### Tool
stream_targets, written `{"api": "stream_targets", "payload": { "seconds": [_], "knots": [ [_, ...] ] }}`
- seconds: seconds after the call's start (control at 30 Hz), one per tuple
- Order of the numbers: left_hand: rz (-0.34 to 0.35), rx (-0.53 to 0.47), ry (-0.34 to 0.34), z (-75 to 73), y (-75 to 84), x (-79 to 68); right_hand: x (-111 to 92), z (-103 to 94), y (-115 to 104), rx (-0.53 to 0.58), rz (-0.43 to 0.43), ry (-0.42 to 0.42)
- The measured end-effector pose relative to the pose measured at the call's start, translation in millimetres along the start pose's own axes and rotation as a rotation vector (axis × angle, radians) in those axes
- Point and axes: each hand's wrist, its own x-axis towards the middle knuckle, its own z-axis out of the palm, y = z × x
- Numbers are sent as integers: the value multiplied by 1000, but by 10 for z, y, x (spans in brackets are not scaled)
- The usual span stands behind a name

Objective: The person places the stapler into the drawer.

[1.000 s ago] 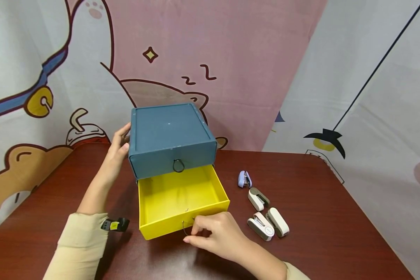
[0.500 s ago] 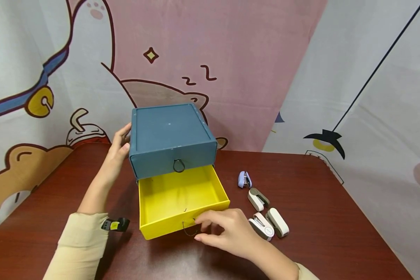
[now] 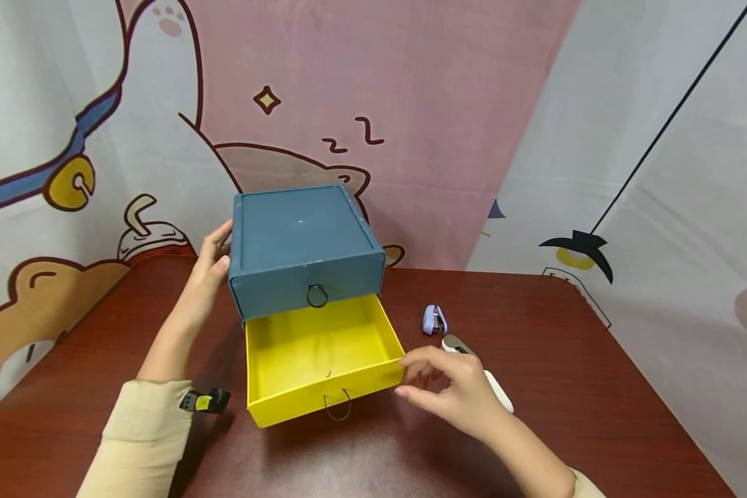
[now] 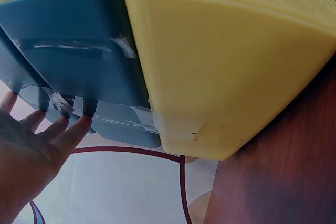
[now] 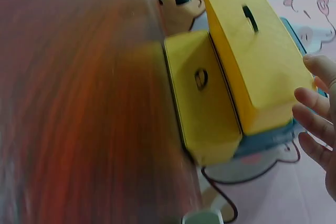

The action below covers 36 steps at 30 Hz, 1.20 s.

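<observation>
A blue drawer cabinet [image 3: 301, 228] stands on the table with a blue drawer front on top. Below it a yellow drawer [image 3: 289, 409] is pulled out, its inside bare, a thin wire loop handle [image 3: 338, 420] hanging at the front. My left hand [image 3: 202, 277] rests against the cabinet's left side; in the left wrist view its fingers touch the blue wall near clear tape [image 4: 100, 111]. My right hand [image 3: 454, 387] is at the yellow drawer's right front corner, fingers loosely bent, holding nothing. Whether a fingertip touches the corner, I cannot tell.
Right of the drawer lie a lavender stapler [image 3: 434, 319], a grey-and-white stapler [image 3: 458, 344] and a white stapler [image 3: 499, 392], partly behind my right hand. The right wrist view shows another yellow drawer front [image 5: 202, 119] lower down. A patterned curtain [image 3: 436, 124] hangs behind.
My right hand has let go of the wire handle and moved right to the drawer's corner, now covering the pink-and-white stapler. The left hand and the drawer have stayed put.
</observation>
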Motion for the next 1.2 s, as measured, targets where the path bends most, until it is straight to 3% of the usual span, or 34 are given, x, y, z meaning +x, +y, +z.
{"api": "stream_targets", "payload": {
  "seconds": [0.3, 0.47, 0.8, 1.03, 1.2],
  "knots": [
    [-4, 9, 1, 0, 9, -3, -174, -360, 125, -85, 210, -5],
    [-5, 12, 1, -4, 12, -8, -293, -507, 235, -119, 231, -9],
    [-5, 14, -5, -6, -2, 1, -327, -724, 107, -131, 290, -31],
    [-8, 15, -11, -11, 1, 1, -603, -853, 383, -144, 401, -86],
    [-11, 14, -11, -12, 1, 3, -746, -947, 554, -91, 460, -152]
  ]
}}
